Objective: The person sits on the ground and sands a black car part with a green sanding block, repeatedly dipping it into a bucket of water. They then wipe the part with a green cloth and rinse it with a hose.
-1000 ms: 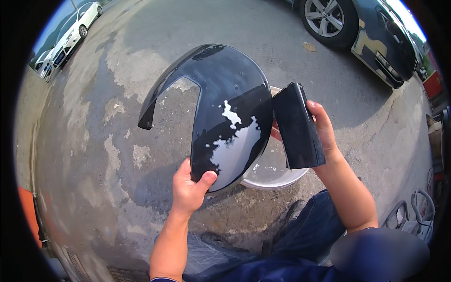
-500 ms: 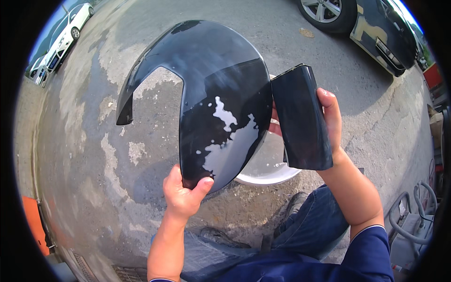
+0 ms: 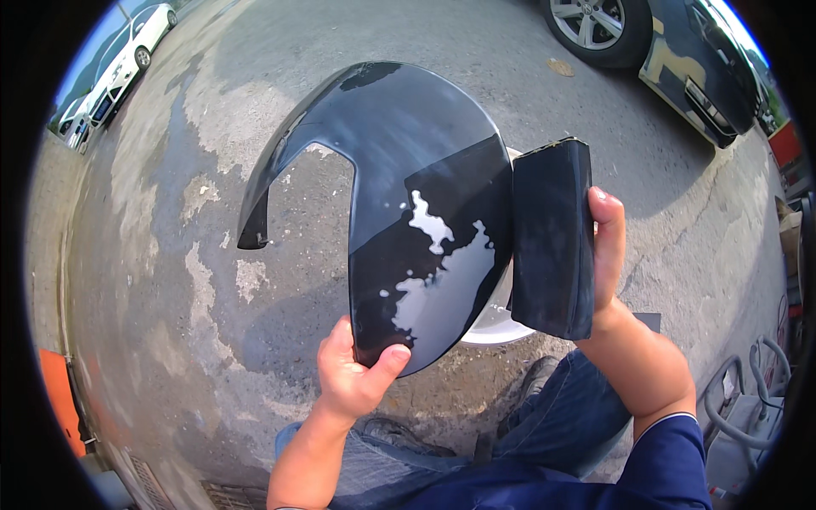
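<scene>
My left hand grips the lower tip of a glossy black car mirror cover, thumb on its face and fingers behind. The cover is rounded, with a hooked arm curving down on its left. Pale, wet-looking patches shine on its lower part. In my right hand is a smaller black trim piece, roughly rectangular and slightly curved, with the thumb along its right edge and the other fingers hidden behind. The two parts are held side by side, their edges close together; I cannot tell whether they touch.
Behind the parts, a white basin stands on the patchy concrete ground. A dark car with tan patches is at far right, white cars at far left. A grey machine with hoses sits at right, an orange object at left.
Both hands and both black parts sit slightly lower and further right in the view. The fingers that showed behind the trim piece's left edge are now hidden, and less of the basin shows.
</scene>
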{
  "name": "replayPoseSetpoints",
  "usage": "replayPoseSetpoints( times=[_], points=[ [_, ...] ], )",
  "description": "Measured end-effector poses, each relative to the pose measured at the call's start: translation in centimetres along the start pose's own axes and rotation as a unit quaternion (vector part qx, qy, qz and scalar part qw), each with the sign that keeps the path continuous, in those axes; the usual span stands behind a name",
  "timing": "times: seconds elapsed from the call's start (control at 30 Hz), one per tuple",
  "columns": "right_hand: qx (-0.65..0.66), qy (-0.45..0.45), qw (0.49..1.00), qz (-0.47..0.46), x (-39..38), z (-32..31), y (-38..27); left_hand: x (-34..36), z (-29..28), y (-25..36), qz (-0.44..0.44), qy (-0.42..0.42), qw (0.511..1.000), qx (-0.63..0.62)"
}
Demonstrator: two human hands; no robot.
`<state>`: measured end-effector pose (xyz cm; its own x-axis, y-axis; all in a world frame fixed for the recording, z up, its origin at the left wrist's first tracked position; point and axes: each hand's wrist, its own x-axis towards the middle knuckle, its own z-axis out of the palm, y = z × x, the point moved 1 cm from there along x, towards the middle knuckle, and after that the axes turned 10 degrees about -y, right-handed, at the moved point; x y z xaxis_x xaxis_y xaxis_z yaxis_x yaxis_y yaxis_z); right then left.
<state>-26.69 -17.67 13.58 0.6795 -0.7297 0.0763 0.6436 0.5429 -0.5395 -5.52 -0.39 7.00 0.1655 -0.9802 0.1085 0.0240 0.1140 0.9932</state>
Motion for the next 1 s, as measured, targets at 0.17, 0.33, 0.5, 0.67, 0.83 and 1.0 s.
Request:
replayPoseSetpoints(
  times=[0.17, 0.33, 0.5, 0.67, 0.83, 1.0],
  points=[
    [-0.026, 0.005, 0.999, -0.027, 0.5, -0.5, 0.5, 0.0, 0.5, -0.2, -0.034, -0.022, 0.996, -0.077],
    [-0.170, 0.111, 0.979, 0.013, 1.4, -2.6, 0.4, 0.5, -0.2, -0.1, -0.091, -0.044, 0.988, -0.118],
    [-0.361, 0.161, 0.918, -0.024, 2.8, -4.7, -1.7, 0.6, -1.3, 0.6, -0.160, -0.100, 0.980, -0.061],
    [-0.816, 0.077, 0.574, -0.002, 2.2, -1.7, -1.9, 0.5, -2.6, -0.2, -0.212, -0.129, 0.968, 0.044],
    [-0.865, 0.056, 0.497, -0.037, 2.3, -2.6, -1.0, 1.2, -2.6, 0.9, -0.230, -0.122, 0.964, 0.057],
    [-0.854, -0.061, 0.513, -0.061, 2.2, -0.7, 1.0, 1.3, -2.1, 1.7, -0.213, -0.121, 0.966, 0.080]
  ],
)
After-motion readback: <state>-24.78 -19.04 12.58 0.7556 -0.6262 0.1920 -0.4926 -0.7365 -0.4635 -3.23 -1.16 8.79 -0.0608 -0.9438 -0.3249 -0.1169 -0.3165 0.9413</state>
